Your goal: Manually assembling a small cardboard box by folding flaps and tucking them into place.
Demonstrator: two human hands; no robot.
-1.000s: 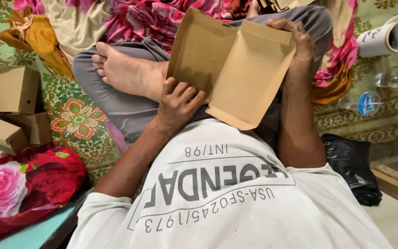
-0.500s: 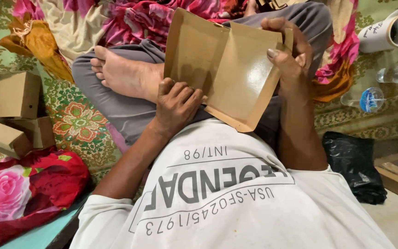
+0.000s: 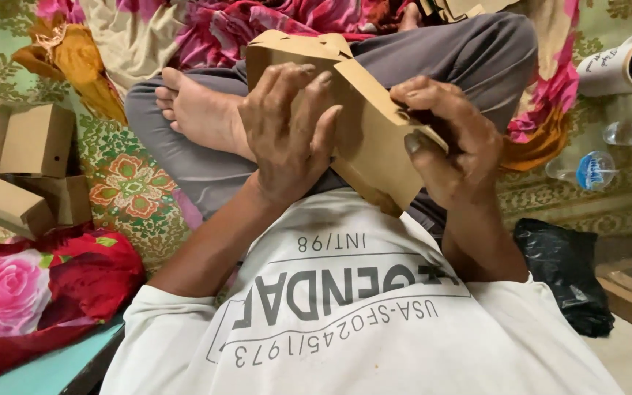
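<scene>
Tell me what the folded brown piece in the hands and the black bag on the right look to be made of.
Brown piece: looks like thin cardboard, matte tan, with sharp creases and cut tabs; both the left hand and right hand bend it. Black bag: probably thin plastic film, going by its glossy crumpled wrinkles.

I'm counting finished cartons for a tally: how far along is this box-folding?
Done: several folded brown boxes sit stacked at the left. In hand: a brown cardboard blank, half folded, the left hand pressing a panel and the right hand gripping its edge. Left: its flaps stand open, not yet closed into a box.
</scene>
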